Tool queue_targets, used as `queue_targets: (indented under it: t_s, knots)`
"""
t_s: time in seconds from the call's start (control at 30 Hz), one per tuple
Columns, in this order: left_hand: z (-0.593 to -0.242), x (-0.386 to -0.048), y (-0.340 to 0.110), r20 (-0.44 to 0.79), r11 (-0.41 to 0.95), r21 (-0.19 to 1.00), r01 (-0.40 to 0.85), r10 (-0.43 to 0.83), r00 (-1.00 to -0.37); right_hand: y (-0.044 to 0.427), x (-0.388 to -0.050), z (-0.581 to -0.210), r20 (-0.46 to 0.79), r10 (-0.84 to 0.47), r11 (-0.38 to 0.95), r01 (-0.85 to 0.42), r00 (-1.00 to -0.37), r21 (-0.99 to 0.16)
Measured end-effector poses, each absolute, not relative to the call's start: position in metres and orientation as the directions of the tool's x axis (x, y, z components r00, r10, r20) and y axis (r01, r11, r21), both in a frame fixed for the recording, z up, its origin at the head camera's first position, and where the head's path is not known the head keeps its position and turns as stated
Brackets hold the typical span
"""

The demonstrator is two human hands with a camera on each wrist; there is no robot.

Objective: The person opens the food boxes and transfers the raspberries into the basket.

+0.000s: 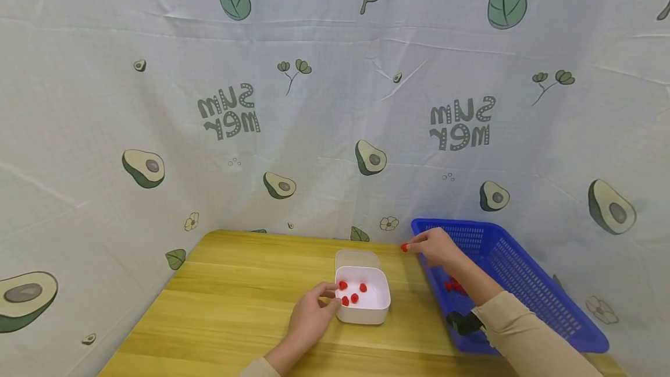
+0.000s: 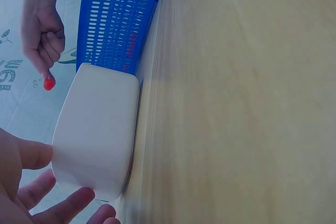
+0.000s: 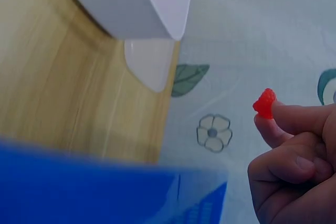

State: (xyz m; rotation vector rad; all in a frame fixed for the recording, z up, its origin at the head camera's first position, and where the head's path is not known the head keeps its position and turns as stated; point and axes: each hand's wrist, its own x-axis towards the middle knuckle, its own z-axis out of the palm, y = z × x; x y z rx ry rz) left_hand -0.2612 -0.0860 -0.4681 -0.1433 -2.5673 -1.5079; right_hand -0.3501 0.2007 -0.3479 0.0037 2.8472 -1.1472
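Observation:
My right hand (image 1: 431, 246) pinches a small red raspberry-shaped piece (image 3: 265, 103) between thumb and forefinger, its other fingers curled in. It is in the air by the left rim of the blue basket (image 1: 555, 301). A white box (image 1: 366, 314) stands on the table with several red raspberry-shaped pieces (image 1: 355, 298) inside. At the box's left side is my left hand (image 1: 312, 313), thumb and fingers loosely bent, fingertips against the wall. In the left wrist view the box (image 2: 100, 124) hides its contents.
More red pieces (image 1: 455, 287) lie in the blue basket, partly hidden by the right arm. A black object (image 1: 463, 323) is near the right sleeve. Behind the box lies a pale flat lid-like piece (image 1: 357, 258). A printed curtain (image 1: 314, 103) hangs behind the wooden table (image 1: 235, 295).

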Motion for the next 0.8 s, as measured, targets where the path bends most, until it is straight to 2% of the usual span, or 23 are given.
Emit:
queue_targets:
  t_s: [0.17,0.43,0.8]
  knots:
    - [-0.468,-0.261,-0.086,0.185,0.486,0.858,0.165,0.008,-0.983,0.221,-0.351,-0.345,-0.081,-0.005,0.703,0.054,-0.997,-0.709]
    - [-0.469,-0.262,-0.086,0.168,0.482,0.864,0.149,0.003,-0.986,0.255,-0.354,-0.342,-0.07,-0.018,0.752,0.033,-0.997,-0.658]
    - [-0.469,-0.262,-0.086,0.163,0.477,0.867,0.146,0.007,-0.987,0.29,-0.362,-0.36,-0.059,0.003,0.753,0.042,-0.998,-0.656]
